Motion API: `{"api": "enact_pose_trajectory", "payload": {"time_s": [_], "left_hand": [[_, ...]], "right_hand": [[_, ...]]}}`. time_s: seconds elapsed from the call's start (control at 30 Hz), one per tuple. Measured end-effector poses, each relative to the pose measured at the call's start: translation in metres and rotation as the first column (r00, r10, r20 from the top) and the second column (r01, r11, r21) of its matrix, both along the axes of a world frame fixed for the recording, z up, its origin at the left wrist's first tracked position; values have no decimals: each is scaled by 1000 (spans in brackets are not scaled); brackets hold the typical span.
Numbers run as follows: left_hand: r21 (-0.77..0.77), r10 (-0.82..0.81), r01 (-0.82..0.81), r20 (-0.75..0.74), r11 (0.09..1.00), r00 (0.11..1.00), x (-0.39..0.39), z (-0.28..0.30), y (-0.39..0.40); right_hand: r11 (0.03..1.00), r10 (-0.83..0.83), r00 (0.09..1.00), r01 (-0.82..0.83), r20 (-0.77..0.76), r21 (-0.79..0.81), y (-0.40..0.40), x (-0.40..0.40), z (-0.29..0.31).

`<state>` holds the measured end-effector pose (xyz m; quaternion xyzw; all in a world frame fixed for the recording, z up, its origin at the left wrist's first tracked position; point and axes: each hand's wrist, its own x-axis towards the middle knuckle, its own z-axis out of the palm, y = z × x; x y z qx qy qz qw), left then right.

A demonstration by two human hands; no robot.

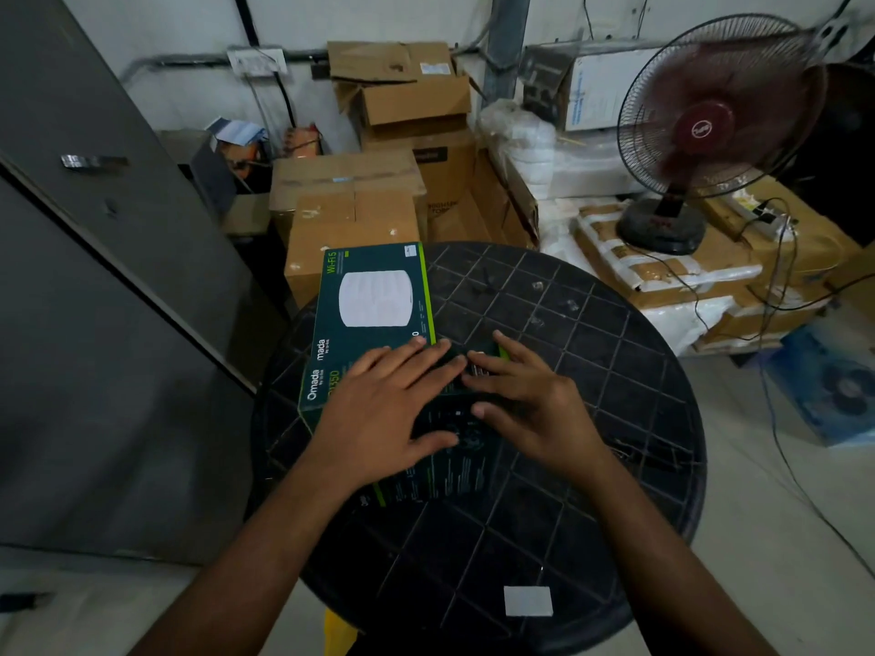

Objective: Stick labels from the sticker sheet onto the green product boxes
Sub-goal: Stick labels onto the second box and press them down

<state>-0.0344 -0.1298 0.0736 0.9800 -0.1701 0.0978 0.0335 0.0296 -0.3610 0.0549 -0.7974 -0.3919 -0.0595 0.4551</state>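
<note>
On the round table (592,466), both flat hands press green boxes (374,295), fan (719,130) behind.

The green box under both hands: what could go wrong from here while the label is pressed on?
1. The green box hangs over the left edge of the round table; hard pressing by the left hand might tip or slide it.
2. The right hand hides the spot it presses, so a crooked or creased label could go unnoticed.
3. The white sheet lies near the table's front edge, and an arm could brush it off.
</note>
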Motion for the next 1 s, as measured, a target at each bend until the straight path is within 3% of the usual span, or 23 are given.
{"api": "enact_pose_trajectory", "payload": {"time_s": [0.03,0.1,0.17,0.23,0.3,0.37,0.47,0.57,0.67,0.8,0.9,1.0], "left_hand": [[29,17,-17,4,999,1000,0,-2,1],[18,41,-42,31,999,999,0,-3,16],[-31,65,-65,25,997,998,-1,-2,37],[-81,115,-116,-12,990,993,-3,-1,59],[-142,154,-160,-50,977,987,-6,1,76],[-208,164,-176,-74,962,984,-9,3,87],[-258,166,-179,-74,949,983,-12,5,94],[-279,176,-194,-89,941,980,-15,4,95],[-294,175,-193,-88,936,981,-15,3,96],[-314,178,-195,-82,929,981,-10,1,100],[-308,170,-183,-70,934,983,-9,1,98],[-293,154,-163,-55,942,987,-8,1,93]], "right_hand": [[986,22,983,9,-182,167,0,-2,-3],[895,14,897,186,-441,406,-1,-2,-16],[875,-180,827,382,-533,297,-4,7,-42],[912,-386,783,402,-489,-76,-6,22,-82],[854,-438,776,203,-453,-479,-6,37,-130],[736,-373,796,-59,-477,-675,1,46,-171],[636,-227,866,-214,-445,-742,13,53,-218],[470,-170,948,-163,-270,-868,15,48,-231],[479,-201,970,-22,-134,-878,16,44,-227],[468,-340,938,108,-65,-877,-1,41,-222],[461,-404,911,125,-82,-878,-20,34,-221],[535,-431,895,152,-113,-831,-29,31,-224]]}}
